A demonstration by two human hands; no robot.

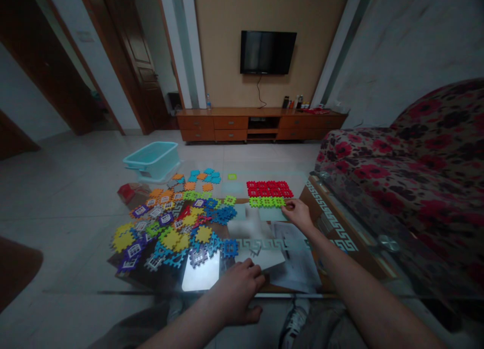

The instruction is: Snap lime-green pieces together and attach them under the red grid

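"What's the right grip [298, 214] doing?"

"It's narrow, with the fingertips drawn together at the end of a green strip of joined tiles [266, 202]. I can't tell whether it's actually pinching the strip."

"And the left grip [237, 293]?"

"Half open and holding nothing I can see. Its fingers curve down beside a white card [260, 258] near the edge of the glass surface [328, 220]. It looks placed for support rather than for handling anything."

"Why is the green strip lying out there?"

"It sits just below a red panel of joined tiles [269, 189], and both lie apart from the loose heap of multicoloured tiles [170, 235], apparently so the joined pieces stay clear of the jumble."

"Anything farther out?"

"A pale blue plastic tub [151, 160] sits on the floor beyond the heap, and a wooden TV cabinet [260, 124] stands against the far wall."
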